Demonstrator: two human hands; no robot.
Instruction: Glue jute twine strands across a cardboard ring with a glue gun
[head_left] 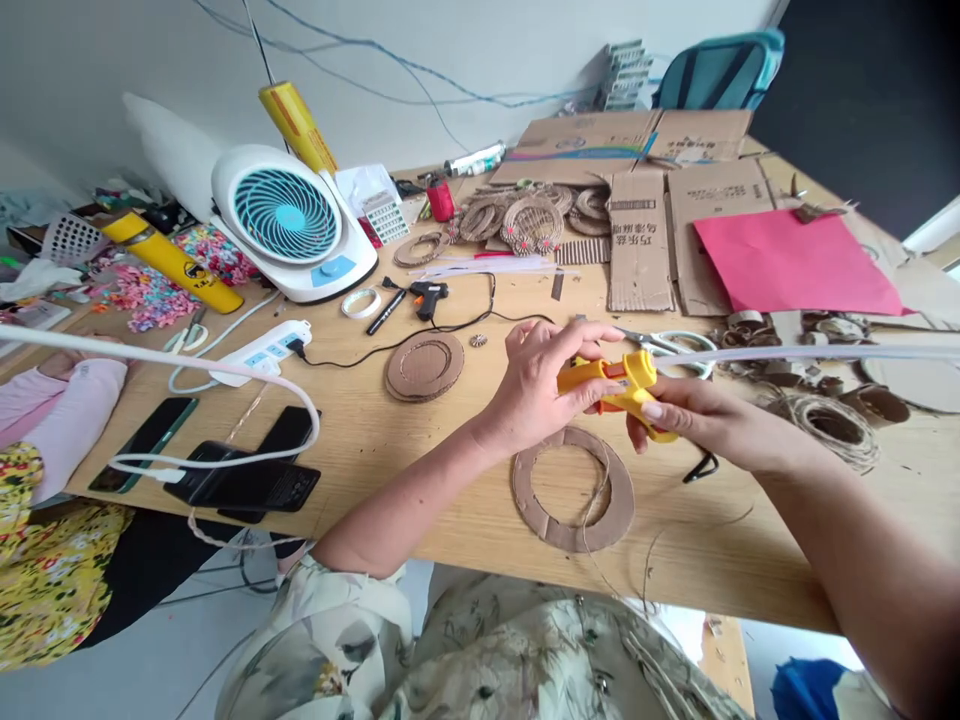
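My right hand (pixel 694 418) grips the handle of a yellow glue gun (pixel 628 385), with a long white glue stick (pixel 825 353) sticking out of its back toward the right. My left hand (pixel 536 385) is closed around the gun's front end, fingers pinched at the nozzle. Both hands hover just above a cardboard ring (pixel 574 490) lying flat on the wooden table (pixel 420 470); a thin twine strand crosses the ring. A solid cardboard disc (pixel 424 366) lies to the left.
A small black glue gun (pixel 429 296), power strip (pixel 262 352), white desk fan (pixel 289 222), scissors (pixel 671 345), twine coil (pixel 832 425), phones (pixel 247 478) and flattened cardboard with a pink sheet (pixel 795 262) fill the table. Another person's pink sleeve (pixel 71 405) rests at the left edge.
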